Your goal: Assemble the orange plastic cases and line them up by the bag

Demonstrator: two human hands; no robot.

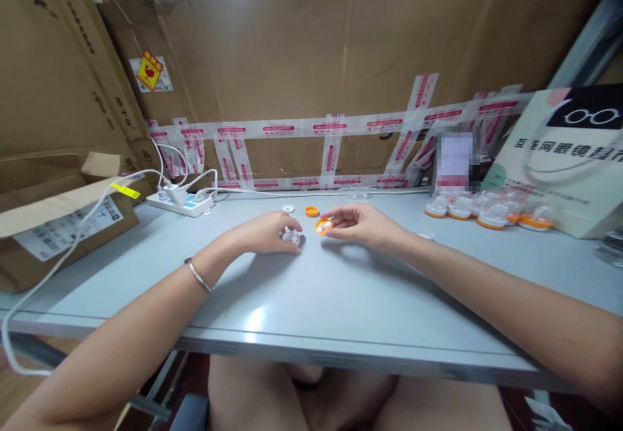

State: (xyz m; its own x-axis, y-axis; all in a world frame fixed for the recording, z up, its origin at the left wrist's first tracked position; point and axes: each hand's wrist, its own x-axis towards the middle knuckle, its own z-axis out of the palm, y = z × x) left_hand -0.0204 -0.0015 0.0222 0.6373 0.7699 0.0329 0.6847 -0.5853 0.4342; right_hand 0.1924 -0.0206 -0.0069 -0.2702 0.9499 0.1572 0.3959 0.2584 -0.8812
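Over the middle of the grey table, my left hand (265, 231) curls its thumb and fingers around a small clear piece with white parts (291, 238). Its exact kind is hard to make out. To the right, my right hand (363, 224) pinches a round orange cap (321, 231) by its right edge, tilted so its inside with white bits faces me. The two pieces are apart. Just behind them lie another orange cap (312, 211) and a white disc (288, 209), neither touched by the right hand.
Several clear-topped pieces with orange or white bases (490, 217) cluster at the back right by a paper bag (559, 165). A power strip (182, 203) with white cables and an opened carton (63, 223) stand left. Behind rises a large taped cardboard sheet (292, 61).
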